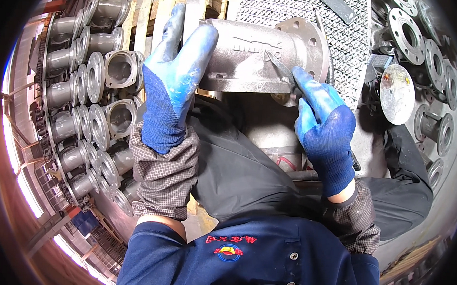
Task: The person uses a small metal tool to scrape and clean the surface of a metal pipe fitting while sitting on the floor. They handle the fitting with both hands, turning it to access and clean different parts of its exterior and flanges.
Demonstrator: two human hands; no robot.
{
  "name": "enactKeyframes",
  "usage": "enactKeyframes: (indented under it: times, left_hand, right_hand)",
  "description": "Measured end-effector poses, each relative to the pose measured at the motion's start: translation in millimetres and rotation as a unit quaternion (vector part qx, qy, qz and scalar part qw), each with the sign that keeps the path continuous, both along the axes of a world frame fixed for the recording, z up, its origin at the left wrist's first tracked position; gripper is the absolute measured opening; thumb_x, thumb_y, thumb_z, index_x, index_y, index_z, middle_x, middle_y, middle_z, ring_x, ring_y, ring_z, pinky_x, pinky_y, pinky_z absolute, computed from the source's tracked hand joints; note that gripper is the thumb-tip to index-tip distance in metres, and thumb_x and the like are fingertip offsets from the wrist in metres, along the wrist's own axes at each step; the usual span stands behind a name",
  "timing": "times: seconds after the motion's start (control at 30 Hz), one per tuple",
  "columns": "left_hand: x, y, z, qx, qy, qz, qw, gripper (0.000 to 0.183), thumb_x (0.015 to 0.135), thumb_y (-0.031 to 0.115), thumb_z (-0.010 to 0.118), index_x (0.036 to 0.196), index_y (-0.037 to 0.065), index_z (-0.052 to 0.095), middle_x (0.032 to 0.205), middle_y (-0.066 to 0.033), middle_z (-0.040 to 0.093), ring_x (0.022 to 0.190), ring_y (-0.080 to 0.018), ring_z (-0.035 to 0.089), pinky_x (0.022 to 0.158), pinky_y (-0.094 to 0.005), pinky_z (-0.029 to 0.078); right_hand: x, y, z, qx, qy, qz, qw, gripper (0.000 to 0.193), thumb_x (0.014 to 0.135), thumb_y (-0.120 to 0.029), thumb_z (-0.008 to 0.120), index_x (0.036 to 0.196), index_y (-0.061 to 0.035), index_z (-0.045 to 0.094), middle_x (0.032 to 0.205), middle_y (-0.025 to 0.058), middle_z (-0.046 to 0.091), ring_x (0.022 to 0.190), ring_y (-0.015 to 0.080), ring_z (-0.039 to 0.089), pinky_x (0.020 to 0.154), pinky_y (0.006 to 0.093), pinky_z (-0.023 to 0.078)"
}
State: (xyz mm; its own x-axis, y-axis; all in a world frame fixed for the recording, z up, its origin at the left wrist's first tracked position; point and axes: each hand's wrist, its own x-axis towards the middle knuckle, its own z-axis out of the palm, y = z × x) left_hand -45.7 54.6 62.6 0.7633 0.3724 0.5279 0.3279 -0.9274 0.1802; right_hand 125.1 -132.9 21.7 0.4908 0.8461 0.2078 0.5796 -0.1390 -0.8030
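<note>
A grey flanged metal casting [242, 54] with raised lettering lies sideways before me at the top middle. My left hand [175, 74], in a blue coated glove, holds its left end, with thumb and fingers apart around the end rim. Blue-gloved too, my right hand [324, 116] is closed on a thin scraper [279, 64] with a pointed metal blade. The blade slants up to the left, and its tip lies at the raised lettering. The scraper's handle is mostly hidden in the glove. At the casting's right end stands a round flange [314, 49] with bolt holes.
Rows of grey flanged castings [99, 126] stand at the left. More flanged castings [409, 36] stand at the right, near a round, worn disc [398, 94]. Behind the casting is a patterned metal mesh surface [275, 7], with wooden pallet boards [142, 26] to its left.
</note>
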Motion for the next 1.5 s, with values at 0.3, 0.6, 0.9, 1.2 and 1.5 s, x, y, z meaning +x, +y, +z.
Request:
enactKeyframes:
  times: [0.3, 0.6, 0.9, 1.2, 1.5]
  left_hand:
    - [-1, -1, -1, -0.003, 0.000, 0.006, 1.000, 0.038, 0.079, 0.004, 0.072, 0.116, 0.012, 0.066, 0.128, -0.0318, 0.055, 0.108, -0.0409, 0.063, 0.086, -0.0370, 0.055]
    - [-1, -2, 0, -0.003, 0.007, 0.015, 1.000, 0.038, 0.079, 0.003, 0.071, 0.115, 0.012, 0.066, 0.128, -0.0313, 0.055, 0.107, -0.0404, 0.064, 0.085, -0.0373, 0.055]
    - [1, -5, 1, -0.032, -0.003, 0.010, 0.999, 0.038, 0.080, 0.004, 0.071, 0.116, 0.013, 0.066, 0.129, -0.0315, 0.054, 0.107, -0.0397, 0.064, 0.087, -0.0374, 0.054]
    - [2, -3, 2, 0.001, 0.006, 0.017, 1.000, 0.036, 0.079, 0.003, 0.072, 0.114, 0.012, 0.067, 0.128, -0.0316, 0.054, 0.107, -0.0409, 0.063, 0.086, -0.0375, 0.054]
    - [3, -7, 8, 0.001, 0.058, 0.054, 0.997, 0.035, 0.080, 0.004, 0.072, 0.114, 0.011, 0.067, 0.129, -0.0308, 0.054, 0.107, -0.0397, 0.063, 0.086, -0.0370, 0.055]
  right_hand:
    - [1, 3, -3, 0.042, -0.017, -0.017, 0.999, 0.040, 0.076, 0.004, 0.059, 0.112, -0.0078, 0.070, 0.085, 0.0161, 0.067, 0.078, 0.0317, 0.066, 0.071, 0.0377, 0.053]
    - [0, 3, -2, 0.019, -0.027, -0.015, 0.999, 0.039, 0.076, 0.002, 0.059, 0.112, -0.0083, 0.070, 0.084, 0.0153, 0.067, 0.077, 0.0313, 0.065, 0.070, 0.0387, 0.053]
    - [1, 4, -1, 0.018, -0.045, -0.024, 0.999, 0.036, 0.077, 0.000, 0.060, 0.111, -0.0082, 0.070, 0.087, 0.0141, 0.068, 0.080, 0.0303, 0.066, 0.071, 0.0373, 0.053]
    - [2, 4, 1, 0.025, -0.048, -0.021, 0.998, 0.034, 0.078, 0.000, 0.060, 0.110, -0.0064, 0.070, 0.089, 0.0141, 0.069, 0.082, 0.0295, 0.067, 0.074, 0.0367, 0.054]
    - [1, 5, 4, 0.000, -0.039, -0.018, 0.999, 0.034, 0.078, 0.001, 0.059, 0.110, -0.0063, 0.070, 0.089, 0.0147, 0.069, 0.082, 0.0304, 0.066, 0.074, 0.0375, 0.053]
